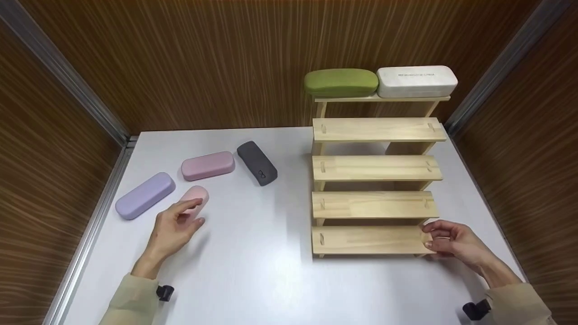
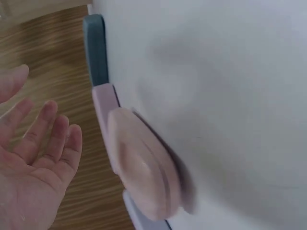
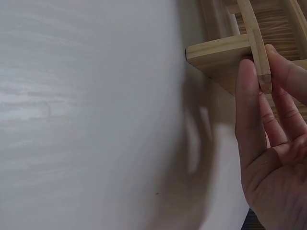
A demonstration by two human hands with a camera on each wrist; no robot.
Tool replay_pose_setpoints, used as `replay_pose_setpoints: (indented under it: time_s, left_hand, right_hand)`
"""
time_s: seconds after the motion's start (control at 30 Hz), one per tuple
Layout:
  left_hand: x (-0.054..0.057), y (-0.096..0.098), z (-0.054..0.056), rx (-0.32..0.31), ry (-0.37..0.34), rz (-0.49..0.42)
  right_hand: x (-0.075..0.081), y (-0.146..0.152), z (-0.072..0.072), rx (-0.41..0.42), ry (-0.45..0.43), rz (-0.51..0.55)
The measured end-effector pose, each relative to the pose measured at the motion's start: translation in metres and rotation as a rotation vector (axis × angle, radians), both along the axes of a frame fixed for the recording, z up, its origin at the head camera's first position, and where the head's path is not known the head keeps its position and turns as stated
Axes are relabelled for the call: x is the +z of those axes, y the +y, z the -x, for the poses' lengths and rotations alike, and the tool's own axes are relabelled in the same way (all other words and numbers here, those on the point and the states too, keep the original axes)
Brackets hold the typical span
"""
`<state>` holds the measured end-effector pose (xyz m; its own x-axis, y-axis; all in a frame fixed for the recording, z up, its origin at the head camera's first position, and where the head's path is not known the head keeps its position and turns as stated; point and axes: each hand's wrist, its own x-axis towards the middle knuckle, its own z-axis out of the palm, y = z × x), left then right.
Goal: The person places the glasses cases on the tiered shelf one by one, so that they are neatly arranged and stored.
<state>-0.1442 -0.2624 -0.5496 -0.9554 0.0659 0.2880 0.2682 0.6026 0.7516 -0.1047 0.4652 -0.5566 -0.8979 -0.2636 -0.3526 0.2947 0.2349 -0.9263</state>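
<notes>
The table (image 1: pixel 280 289), cut off below, carries a wooden rack (image 1: pixel 375 168); the right hand (image 1: pixel 463 246) pinches the lowest shelf (image 1: pixel 370 240) at its right end. The left hand (image 1: pixel 169 230), fingers loosely spread, hovers near the light pink case (image 1: pixel 195 193) on the table's left, partly hiding it in the head view.

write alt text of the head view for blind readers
A person's right grip pinches the lowest shelf of a pale wooden five-tier stand; the left grip hovers by a light pink rounded case. A green oblong case and a white rectangular case sit on top; lavender, dusty pink and dark grey oblong cases lie on the white table.
</notes>
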Motion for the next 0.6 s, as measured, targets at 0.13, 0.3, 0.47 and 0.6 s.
replay_pose_setpoints:
  time_s: [0.13,0.3,0.47,0.6]
  left_hand:
    - [-0.008,-0.01,-0.006,0.068,0.011,0.016]
    - [-0.014,-0.022,-0.007,0.154,0.059,0.062]
    - [-0.021,-0.03,-0.008,0.191,0.008,0.12]
    - [-0.028,-0.036,-0.01,0.206,-0.063,0.175]
  right_hand:
    - [0.0,0.0,0.0,0.001,0.003,-0.01]
    - [-0.001,0.001,0.0,-0.001,0.001,0.006]
    - [-0.001,0.001,-0.001,-0.003,-0.002,0.015]
    - [-0.002,0.0,0.0,-0.002,0.003,0.015]
